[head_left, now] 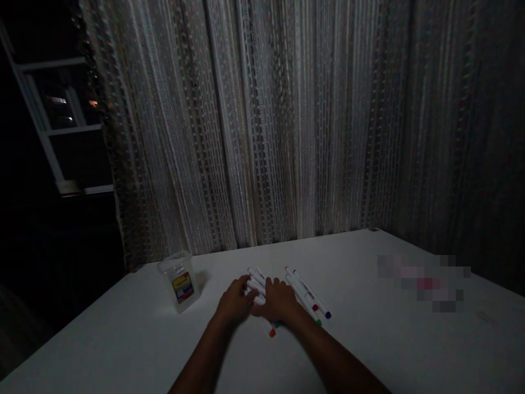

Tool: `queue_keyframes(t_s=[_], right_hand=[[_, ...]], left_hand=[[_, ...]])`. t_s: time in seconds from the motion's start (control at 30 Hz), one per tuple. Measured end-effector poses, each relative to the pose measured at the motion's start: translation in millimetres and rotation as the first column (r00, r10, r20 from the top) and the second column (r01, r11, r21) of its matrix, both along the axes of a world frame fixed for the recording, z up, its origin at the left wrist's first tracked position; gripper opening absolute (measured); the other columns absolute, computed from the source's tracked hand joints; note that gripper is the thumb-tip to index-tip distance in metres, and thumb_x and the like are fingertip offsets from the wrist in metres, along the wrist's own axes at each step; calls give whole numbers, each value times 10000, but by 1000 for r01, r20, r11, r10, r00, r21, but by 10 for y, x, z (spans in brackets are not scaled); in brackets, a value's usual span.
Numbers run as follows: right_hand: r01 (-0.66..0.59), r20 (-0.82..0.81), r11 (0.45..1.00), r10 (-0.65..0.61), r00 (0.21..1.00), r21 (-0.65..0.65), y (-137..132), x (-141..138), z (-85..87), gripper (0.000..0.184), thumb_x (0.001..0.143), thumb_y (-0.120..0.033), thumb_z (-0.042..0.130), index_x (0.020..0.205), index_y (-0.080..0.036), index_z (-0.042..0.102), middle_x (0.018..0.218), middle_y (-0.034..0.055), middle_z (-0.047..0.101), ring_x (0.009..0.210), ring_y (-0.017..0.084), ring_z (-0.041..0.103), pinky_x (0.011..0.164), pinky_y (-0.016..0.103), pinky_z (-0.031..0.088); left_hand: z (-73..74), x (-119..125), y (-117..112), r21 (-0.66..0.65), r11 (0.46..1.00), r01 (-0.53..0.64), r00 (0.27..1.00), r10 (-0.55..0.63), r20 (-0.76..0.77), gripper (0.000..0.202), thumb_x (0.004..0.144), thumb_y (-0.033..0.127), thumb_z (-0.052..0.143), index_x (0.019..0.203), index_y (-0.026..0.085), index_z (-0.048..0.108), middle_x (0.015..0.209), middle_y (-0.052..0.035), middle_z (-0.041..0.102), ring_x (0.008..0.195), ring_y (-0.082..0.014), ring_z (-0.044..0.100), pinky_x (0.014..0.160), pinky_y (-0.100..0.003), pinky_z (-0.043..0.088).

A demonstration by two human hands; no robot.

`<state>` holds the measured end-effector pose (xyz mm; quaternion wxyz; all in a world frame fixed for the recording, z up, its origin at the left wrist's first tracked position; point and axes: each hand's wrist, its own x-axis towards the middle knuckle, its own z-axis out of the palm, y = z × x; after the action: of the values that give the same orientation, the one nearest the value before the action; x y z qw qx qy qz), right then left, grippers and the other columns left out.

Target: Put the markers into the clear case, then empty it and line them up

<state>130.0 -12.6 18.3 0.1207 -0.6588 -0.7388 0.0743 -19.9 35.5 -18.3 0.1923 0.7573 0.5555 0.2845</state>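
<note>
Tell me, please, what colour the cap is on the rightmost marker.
The cap is dark blue, shown best in the head view.

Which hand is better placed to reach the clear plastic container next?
Left, probably: the left hand, on the white markers, is nearest the clear plastic container; the right hand is farther away.

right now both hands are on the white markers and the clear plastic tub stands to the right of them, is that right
Not quite: the clear plastic tub stands to the left of the hands, not the right, as the head view shows. The rest holds: the left hand and right hand are on the white markers.
</note>
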Motion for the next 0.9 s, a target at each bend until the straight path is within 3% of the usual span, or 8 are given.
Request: queue_keyframes(t_s=[0.17,0.27,0.4,0.5,0.73,0.9], right_hand=[[-39,-58,998,36,998,-46,-28,91,-5,671,763,-655,457,1159,-121,552,1154,203,577,1047,314,570,841,402,429],[-33,-39,999,33,999,-10,-18,111,-40,552,834,-564,414,1147,-131,554,1147,184,583,1017,288,587,833,383,428],[-24,5,999,24,1000,26,-2,113,-90,434,843,-424,448,1126,-116,563,1140,184,593,1001,283,594,818,364,430],[-21,-1,999,21,1000,48,-7,109,-91,433,839,-430,451,1107,-114,578,1094,172,628,992,273,599,813,349,426],[-15,-40,1000,16,999,27,-38,82,-33,541,812,-589,436,1030,-130,624,1006,155,672,949,283,615,750,342,435],[-61,-102,981,80,991,182,-45,69,-52,480,863,-442,447,1230,-141,521,1096,129,620,1010,239,571,835,320,411]], left_hand=[[-122,-123,27,97,993,64,988,-77,135,431,749,206,551,1176,146,549,1215,-103,561,1067,-200,554,919,-294,428],[-154,-179,43,96,991,88,983,-102,150,454,697,121,562,1150,148,559,1230,-85,545,1084,-183,539,949,-275,408],[-135,-214,46,88,995,51,989,-63,136,470,681,118,577,1150,142,563,1239,-89,521,978,-170,578,880,-270,448],[-100,-229,34,73,997,-10,994,2,111,462,680,114,575,1142,134,570,1203,-94,547,887,-165,595,832,-276,463],[-77,-278,27,6,994,-110,992,109,61,381,690,174,610,1070,151,613,1073,-85,643,870,-192,616,814,-292,458],[-125,-280,58,-35,995,-95,994,97,59,338,692,224,627,1022,147,625,990,-73,663,763,-163,623,722,-262,473]])
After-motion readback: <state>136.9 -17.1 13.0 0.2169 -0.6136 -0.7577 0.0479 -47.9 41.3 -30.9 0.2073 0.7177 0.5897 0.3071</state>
